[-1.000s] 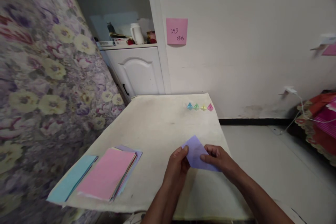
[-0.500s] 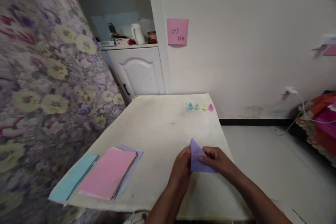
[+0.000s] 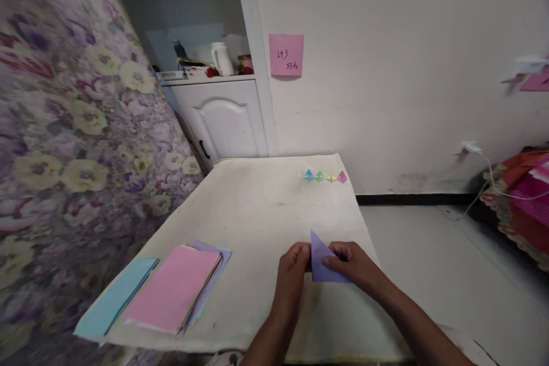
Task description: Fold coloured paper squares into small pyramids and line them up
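A purple sheet of paper (image 3: 321, 266), folded into a triangle with its point up, is between my hands above the near right part of the table. My right hand (image 3: 349, 257) pinches it from the right, thumb lying on the face toward me. At the paper's upright left edge is my left hand (image 3: 294, 263), its fingers curled closed against that edge. The fingertips behind the paper are hidden.
Several small folded paper shapes (image 3: 319, 176) stand in a row at the table's (image 3: 257, 206) far right. Pink paper sheets (image 3: 175, 286) top a stack at the left, beside blue sheets (image 3: 118, 297). A floral curtain (image 3: 94, 154) borders the left side.
My left hand has shifted slightly left and its fingers now show curled at the paper's edge. The right hand keeps its pinch. The view has shifted slightly.
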Tool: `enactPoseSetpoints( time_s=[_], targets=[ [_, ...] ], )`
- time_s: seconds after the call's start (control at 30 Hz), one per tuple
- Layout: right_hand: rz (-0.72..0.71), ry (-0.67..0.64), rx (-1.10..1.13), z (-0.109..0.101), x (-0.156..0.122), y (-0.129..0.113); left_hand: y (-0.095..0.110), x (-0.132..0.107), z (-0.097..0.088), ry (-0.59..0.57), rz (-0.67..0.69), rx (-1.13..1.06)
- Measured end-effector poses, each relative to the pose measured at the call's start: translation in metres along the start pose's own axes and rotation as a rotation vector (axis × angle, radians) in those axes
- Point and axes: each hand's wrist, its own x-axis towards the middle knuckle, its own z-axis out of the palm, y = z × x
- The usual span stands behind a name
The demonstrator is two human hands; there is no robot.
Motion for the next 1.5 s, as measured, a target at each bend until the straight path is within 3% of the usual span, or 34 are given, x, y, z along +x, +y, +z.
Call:
enactPoseSetpoints(
  time_s=[0.2, 0.4, 0.57, 0.73, 0.97, 1.17, 1.5],
  targets=[
    [-0.016, 0.062, -0.158, 0.003, 0.000, 0.001, -0.002, 0.000, -0.001, -0.011, 0.026, 0.096],
    [-0.035, 0.209, -0.122, 0.000, 0.001, 0.001, -0.002, 0.003, 0.001, 0.005, -0.038, -0.059],
    [0.031, 0.090, 0.087, -0.007, 0.002, 0.000, 0.001, 0.002, 0.004, -0.013, -0.087, -0.205],
    [0.056, 0.088, 0.188, -0.010, 0.003, 0.004, 0.006, -0.001, 0.006, -0.042, -0.139, -0.244],
    [0.088, 0.053, 0.214, -0.011, 0.003, 0.006, 0.015, -0.002, 0.005, 0.019, -0.110, -0.227],
    [0.100, 0.024, 0.214, -0.010, 0.003, 0.003, 0.013, 0.002, -0.004, 0.014, -0.116, -0.209],
    [0.081, 0.021, 0.233, -0.010, 0.001, 0.001, 0.011, 0.007, -0.010, 0.100, -0.101, -0.269]
  ],
)
